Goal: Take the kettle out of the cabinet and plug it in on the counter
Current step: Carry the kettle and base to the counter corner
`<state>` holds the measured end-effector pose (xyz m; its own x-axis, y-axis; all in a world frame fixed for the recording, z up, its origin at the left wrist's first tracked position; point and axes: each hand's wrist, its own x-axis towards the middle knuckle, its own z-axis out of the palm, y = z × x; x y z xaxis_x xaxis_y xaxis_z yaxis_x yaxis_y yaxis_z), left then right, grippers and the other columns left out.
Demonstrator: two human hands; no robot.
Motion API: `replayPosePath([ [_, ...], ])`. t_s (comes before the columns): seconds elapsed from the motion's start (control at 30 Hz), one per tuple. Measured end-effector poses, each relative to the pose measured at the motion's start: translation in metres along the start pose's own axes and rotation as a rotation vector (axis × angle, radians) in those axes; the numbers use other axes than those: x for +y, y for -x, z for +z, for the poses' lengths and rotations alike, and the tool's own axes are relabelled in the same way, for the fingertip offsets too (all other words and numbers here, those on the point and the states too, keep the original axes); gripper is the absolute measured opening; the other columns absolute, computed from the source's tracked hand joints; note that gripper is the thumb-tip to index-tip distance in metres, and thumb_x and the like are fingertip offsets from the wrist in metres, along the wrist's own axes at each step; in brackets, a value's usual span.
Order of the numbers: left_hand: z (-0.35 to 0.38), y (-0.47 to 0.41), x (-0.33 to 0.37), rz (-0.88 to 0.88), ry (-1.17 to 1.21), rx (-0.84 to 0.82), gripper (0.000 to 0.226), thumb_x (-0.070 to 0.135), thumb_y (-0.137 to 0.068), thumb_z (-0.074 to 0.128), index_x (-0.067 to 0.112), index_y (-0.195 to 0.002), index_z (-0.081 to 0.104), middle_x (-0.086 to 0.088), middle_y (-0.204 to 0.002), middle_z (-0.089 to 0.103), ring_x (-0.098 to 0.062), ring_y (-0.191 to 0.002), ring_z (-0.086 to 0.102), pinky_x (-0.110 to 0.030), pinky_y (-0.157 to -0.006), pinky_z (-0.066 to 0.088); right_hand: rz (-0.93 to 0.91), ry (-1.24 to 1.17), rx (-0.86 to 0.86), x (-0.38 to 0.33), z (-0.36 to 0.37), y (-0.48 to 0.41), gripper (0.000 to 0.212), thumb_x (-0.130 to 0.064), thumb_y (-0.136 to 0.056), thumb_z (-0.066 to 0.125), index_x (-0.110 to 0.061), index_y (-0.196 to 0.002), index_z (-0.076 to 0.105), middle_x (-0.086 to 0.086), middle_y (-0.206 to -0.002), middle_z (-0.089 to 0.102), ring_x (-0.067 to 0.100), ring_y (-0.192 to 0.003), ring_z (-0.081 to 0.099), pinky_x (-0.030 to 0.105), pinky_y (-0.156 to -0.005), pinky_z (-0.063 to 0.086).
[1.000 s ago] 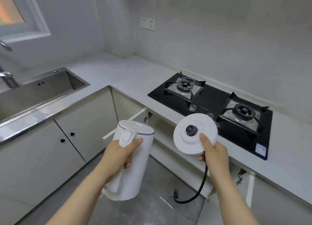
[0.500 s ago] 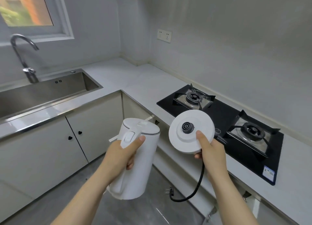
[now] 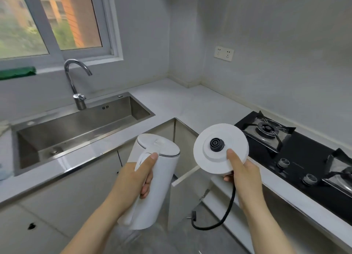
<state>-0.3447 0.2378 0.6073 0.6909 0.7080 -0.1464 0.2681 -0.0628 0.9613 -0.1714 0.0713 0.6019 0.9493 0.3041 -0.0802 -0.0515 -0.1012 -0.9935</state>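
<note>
My left hand (image 3: 136,179) grips the handle of a white kettle (image 3: 162,177), held upright in the air in front of the counter, lid closed. In my right hand (image 3: 242,171) is the kettle's round white base (image 3: 219,145), tilted toward me, thumb on its top near the black connector. A black cord (image 3: 226,211) hangs from the base, its plug (image 3: 193,214) dangling above the floor. A white double wall socket (image 3: 223,53) sits on the wall above the corner of the grey counter (image 3: 181,101). Below the counter an open cabinet door (image 3: 187,174) shows.
A steel sink (image 3: 76,126) with a curved tap (image 3: 76,82) lies at the left under a window. A black two-burner gas hob (image 3: 285,145) is set into the counter at the right. A green cloth (image 3: 18,72) rests on the window sill.
The view has lifted and swung left, showing the window, tap and socket more fully. Both hands hold the kettle and base higher, closer to counter level.
</note>
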Motion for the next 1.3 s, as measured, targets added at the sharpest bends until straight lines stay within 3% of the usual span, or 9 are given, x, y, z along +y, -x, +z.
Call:
replayPosePath([
  [0.13, -0.038, -0.028, -0.004, 0.021, 0.008, 0.008, 0.061, 0.058, -0.084, 0.053, 0.009, -0.051, 0.037, -0.005, -0.038, 0.035, -0.018, -0.038, 0.035, -0.024, -0.047, 0.035, 0.078, -0.062, 0.01, 0.001, 0.046, -0.001, 0.027, -0.032, -0.091, 0.058, -0.012, -0.076, 0.066, 0.004, -0.063, 0.06, 0.013, -0.046, 0.05, 0.026, -0.054, 0.047],
  [0.27, -0.059, -0.066, -0.01, -0.018, 0.018, 0.0, 0.058, 0.063, -0.077, 0.047, 0.014, -0.046, 0.037, -0.005, -0.038, 0.036, -0.019, -0.039, 0.037, -0.028, -0.052, 0.036, 0.159, -0.129, 0.033, -0.004, 0.081, -0.023, 0.025, -0.034, -0.091, 0.058, -0.012, -0.082, 0.066, 0.002, -0.069, 0.062, 0.015, -0.051, 0.052, 0.024, -0.053, 0.047],
  [0.43, -0.062, -0.118, -0.007, -0.055, 0.059, 0.014, 0.061, 0.057, -0.087, 0.049, 0.012, -0.047, 0.037, -0.004, -0.037, 0.035, -0.018, -0.039, 0.037, -0.028, -0.053, 0.036, 0.175, -0.18, 0.045, -0.011, 0.12, -0.073, 0.022, -0.033, -0.09, 0.059, -0.012, -0.087, 0.066, 0.0, -0.071, 0.062, 0.011, -0.05, 0.052, 0.018, -0.047, 0.047],
  [0.67, -0.067, -0.197, 0.005, -0.073, 0.065, 0.028, 0.058, 0.07, -0.067, 0.049, 0.017, -0.045, 0.039, -0.003, -0.039, 0.035, -0.02, -0.04, 0.037, -0.031, -0.056, 0.036, 0.174, -0.229, 0.011, -0.026, 0.165, -0.153, 0.02, -0.033, -0.091, 0.058, -0.015, -0.085, 0.064, 0.0, -0.072, 0.061, 0.012, -0.051, 0.051, 0.021, -0.052, 0.049],
  [0.9, -0.068, -0.267, 0.015, -0.037, 0.069, 0.015, 0.059, 0.068, -0.066, 0.051, 0.015, -0.047, 0.037, -0.003, -0.04, 0.034, -0.021, -0.039, 0.035, -0.029, -0.05, 0.034, 0.161, -0.248, 0.026, -0.036, 0.191, -0.213, 0.017, -0.033, -0.092, 0.057, -0.018, -0.087, 0.063, -0.001, -0.08, 0.063, 0.012, -0.062, 0.055, 0.018, -0.046, 0.048],
  [1.17, -0.079, -0.36, 0.025, -0.012, 0.02, -0.089, 0.06, 0.072, -0.067, 0.045, 0.016, -0.046, 0.036, -0.001, -0.038, 0.035, -0.019, -0.04, 0.037, -0.028, -0.051, 0.036, 0.165, -0.237, 0.112, -0.041, 0.232, -0.276, 0.019, -0.034, -0.091, 0.057, -0.016, -0.088, 0.063, 0.0, -0.081, 0.064, 0.014, -0.065, 0.058, 0.024, -0.058, 0.05],
  [1.3, -0.093, -0.415, 0.037, 0.036, 0.0, -0.153, 0.063, 0.065, -0.075, 0.044, 0.007, -0.053, 0.037, -0.003, -0.039, 0.035, -0.018, -0.04, 0.037, -0.024, -0.049, 0.036, 0.147, -0.255, 0.168, -0.051, 0.26, -0.31, 0.019, -0.034, -0.091, 0.058, -0.016, -0.086, 0.062, 0.002, -0.084, 0.064, 0.016, -0.069, 0.059, 0.025, -0.059, 0.049],
])
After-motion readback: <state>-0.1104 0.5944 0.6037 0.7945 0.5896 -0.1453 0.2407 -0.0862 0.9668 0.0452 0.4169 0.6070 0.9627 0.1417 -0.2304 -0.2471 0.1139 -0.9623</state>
